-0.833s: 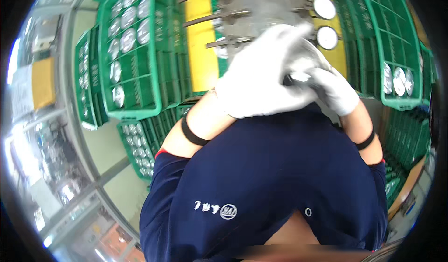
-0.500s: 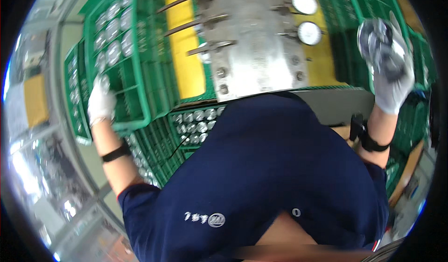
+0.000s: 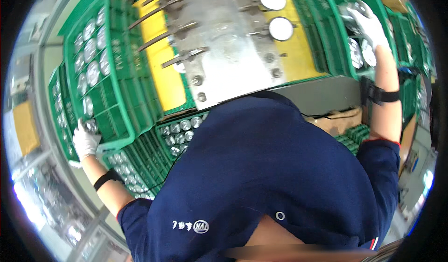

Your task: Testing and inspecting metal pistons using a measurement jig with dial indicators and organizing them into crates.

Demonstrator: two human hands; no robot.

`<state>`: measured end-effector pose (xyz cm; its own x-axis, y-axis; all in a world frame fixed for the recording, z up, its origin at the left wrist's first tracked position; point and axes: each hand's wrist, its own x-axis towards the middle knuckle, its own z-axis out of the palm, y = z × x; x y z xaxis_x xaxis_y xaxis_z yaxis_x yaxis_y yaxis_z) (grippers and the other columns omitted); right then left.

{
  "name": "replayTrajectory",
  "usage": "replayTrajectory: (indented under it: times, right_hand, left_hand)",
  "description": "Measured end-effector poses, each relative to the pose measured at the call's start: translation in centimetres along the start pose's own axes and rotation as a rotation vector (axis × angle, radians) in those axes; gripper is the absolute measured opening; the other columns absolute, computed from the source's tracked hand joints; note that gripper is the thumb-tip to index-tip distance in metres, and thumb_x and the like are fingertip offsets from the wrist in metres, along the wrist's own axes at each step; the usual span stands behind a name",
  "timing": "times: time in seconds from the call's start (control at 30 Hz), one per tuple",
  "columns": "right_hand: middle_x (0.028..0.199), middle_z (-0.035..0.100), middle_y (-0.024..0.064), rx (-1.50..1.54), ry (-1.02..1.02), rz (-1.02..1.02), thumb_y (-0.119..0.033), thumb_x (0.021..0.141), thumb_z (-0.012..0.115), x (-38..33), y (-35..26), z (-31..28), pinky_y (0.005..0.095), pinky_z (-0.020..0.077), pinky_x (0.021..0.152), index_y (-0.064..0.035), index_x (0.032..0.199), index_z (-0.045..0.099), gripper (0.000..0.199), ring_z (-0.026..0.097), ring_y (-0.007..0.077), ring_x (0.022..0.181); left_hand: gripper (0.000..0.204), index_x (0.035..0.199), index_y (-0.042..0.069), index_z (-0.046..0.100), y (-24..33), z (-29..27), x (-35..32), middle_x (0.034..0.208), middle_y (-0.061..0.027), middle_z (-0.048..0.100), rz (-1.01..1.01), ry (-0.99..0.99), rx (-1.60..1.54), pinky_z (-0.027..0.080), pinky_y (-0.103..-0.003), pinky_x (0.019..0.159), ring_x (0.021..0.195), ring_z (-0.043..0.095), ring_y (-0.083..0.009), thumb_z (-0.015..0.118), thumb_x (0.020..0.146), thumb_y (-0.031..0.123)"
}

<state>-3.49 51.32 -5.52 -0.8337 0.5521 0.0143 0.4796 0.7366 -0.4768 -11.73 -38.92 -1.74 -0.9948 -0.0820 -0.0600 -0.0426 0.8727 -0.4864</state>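
Observation:
My left hand (image 3: 86, 141), in a white glove, is at the near left corner of a deep green crate (image 3: 122, 117). Its fingers close around a shiny round metal part (image 3: 91, 126) at the crate's corner cell. Several similar parts stand in the cells beyond it. Over on the right, my gloved right hand (image 3: 372, 27) reaches into another green crate (image 3: 326, 38). It grips a shiny cylindrical metal part (image 3: 349, 15), partly covered by the fingers. Two more round metal parts (image 3: 355, 54) lie just nearer in that crate.
Between the crates stands a steel fixture plate (image 3: 226, 42) with bolts and rods jutting left. Yellow boards (image 3: 161, 84) flank it, and two white round dials (image 3: 281, 29) sit on its right. Lower crates of metal parts (image 3: 181, 133) are beneath. A glazed partition (image 3: 46, 164) runs along the left.
My right hand has moved its metal part forward and down into the right crate. My left hand has shifted lower left in view with its part, and the whole view has turned slightly.

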Motion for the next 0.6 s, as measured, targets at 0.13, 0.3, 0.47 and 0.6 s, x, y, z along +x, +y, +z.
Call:
replayTrajectory:
  times: [0.13, 0.3, 0.47, 0.6]
  right_hand:
    - [0.14, 0.058, 0.0143, 0.085, -0.255, 0.091, -0.042, 0.089, 0.069, 1.2, 1.2, 0.6, 0.0303, 0.0402, 0.108, 0.0004, 0.148, 0.041, 0.078, 0.054, 0.0202, 0.128]
    - [0.127, 0.062, 0.023, -0.212, -0.224, -0.005, -0.049, 0.097, 0.055, 4.5, 6.1, 2.5, 0.0334, 0.0434, 0.1, -0.0031, 0.141, 0.05, 0.064, 0.058, 0.0316, 0.122]
    - [0.118, 0.064, 0.0252, -0.775, -0.207, -0.408, -0.039, 0.104, 0.046, 5.1, 10.6, 3.8, 0.0378, 0.0433, 0.102, -0.0067, 0.139, 0.055, 0.048, 0.057, 0.0385, 0.116]
    - [0.132, 0.059, 0.0231, -0.54, -0.44, -0.213, -0.026, 0.101, 0.052, 1.3, 2.6, 0.6, 0.0343, 0.0398, 0.108, -0.003, 0.142, 0.051, 0.047, 0.055, 0.032, 0.125]
  left_hand:
    - [0.09, 0.144, 0.006, 0.036, 6.2, -7.4, -3.3, 0.121, -0.0197, 0.059, 0.001, 0.236, -0.757, 0.05, -0.039, 0.097, 0.114, 0.06, -0.029, 0.086, 0.069, 0.012]
    - [0.093, 0.146, 0.01, 0.03, 16.9, -11.0, -6.9, 0.132, -0.0161, 0.05, 0.06, 0.158, -1.711, 0.052, -0.04, 0.098, 0.118, 0.057, -0.0265, 0.085, 0.072, 0.001]
    - [0.097, 0.146, 0.013, 0.028, 23.9, -14.6, -8.2, 0.132, -0.0144, 0.049, 0.276, 0.009, -1.942, 0.052, -0.04, 0.099, 0.12, 0.056, -0.0261, 0.086, 0.07, 0.0]
    - [0.106, 0.148, 0.011, 0.022, 26.5, -15.2, -8.5, 0.137, -0.0163, 0.045, 0.389, -0.088, -1.912, 0.052, -0.041, 0.101, 0.126, 0.051, -0.027, 0.088, 0.066, 0.001]
